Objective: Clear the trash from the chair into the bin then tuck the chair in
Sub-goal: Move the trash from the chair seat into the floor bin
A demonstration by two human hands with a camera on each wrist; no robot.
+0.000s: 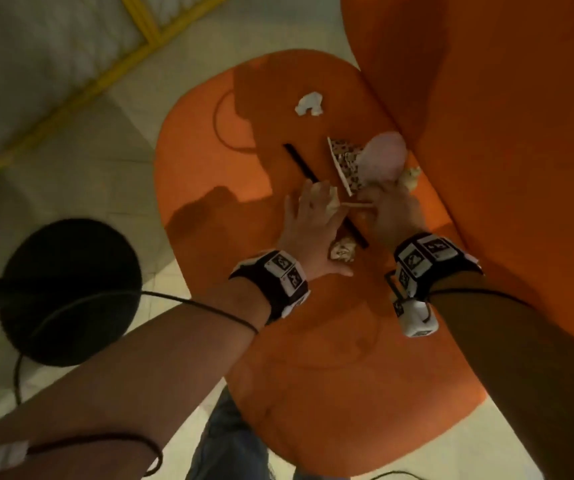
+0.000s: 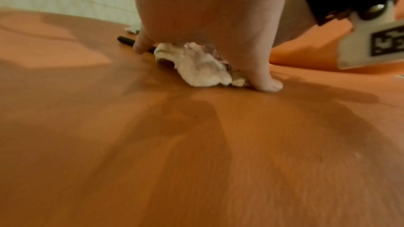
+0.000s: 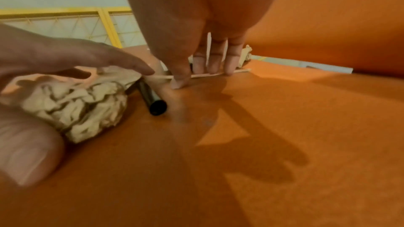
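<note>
Trash lies on the orange chair seat (image 1: 244, 161): a white tissue ball (image 1: 309, 103), a black straw (image 1: 301, 164), a patterned paper cup (image 1: 344, 164) with a pink wad (image 1: 384, 155), and crumpled paper (image 1: 342, 251). My left hand (image 1: 313, 209) is spread over crumpled paper (image 2: 196, 68), with its thumb (image 2: 268, 82) pressed on the seat and its fingers fairly straight. My right hand (image 1: 389, 206) pinches a thin wooden stick (image 3: 205, 75) between thumb and fingertips (image 3: 231, 66) against the seat. The straw's open end (image 3: 157, 106) lies between the two hands.
The orange chair back (image 1: 503, 133) rises close on the right. A black round object (image 1: 70, 292) stands on the tiled floor to the left, with a cable running past it. A yellow frame (image 1: 112, 71) crosses the far left. Another paper scrap (image 1: 412, 176) lies by the chair back.
</note>
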